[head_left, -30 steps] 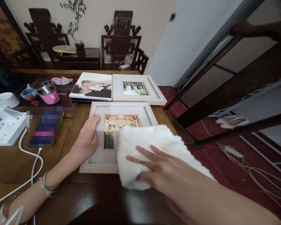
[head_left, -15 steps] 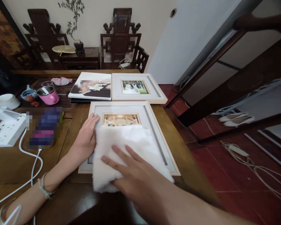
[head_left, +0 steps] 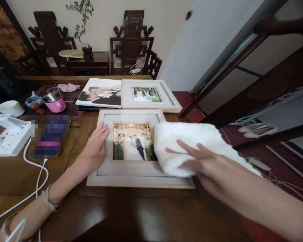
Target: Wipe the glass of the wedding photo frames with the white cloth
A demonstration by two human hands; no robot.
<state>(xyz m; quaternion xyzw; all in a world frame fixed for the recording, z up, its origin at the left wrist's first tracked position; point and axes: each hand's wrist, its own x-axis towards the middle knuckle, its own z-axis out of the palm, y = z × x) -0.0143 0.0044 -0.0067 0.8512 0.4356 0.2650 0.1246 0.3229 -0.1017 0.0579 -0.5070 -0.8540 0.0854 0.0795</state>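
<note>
White cloth (head_left: 189,141): fluffy, lying over the right edge of the picture frame (head_left: 131,169).
Right hand (head_left: 204,161): fingers spread flat, pressing the cloth, no grip.
Left hand (head_left: 94,149): open, flat on the frame's left border.
Frame: flat on the wooden table (head_left: 96,215).

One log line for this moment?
left hand: flat on picture frame | right hand: pressing white cloth on frame's right side

- White cloth (head_left: 192,144): fluffy, plush pile.
- Picture frame (head_left: 131,174): pale matt wood, smooth grey mount.
- Table (head_left: 111,215): dark, glossy polished wood.
- Pink cup (head_left: 54,102): shiny, smooth.
</note>
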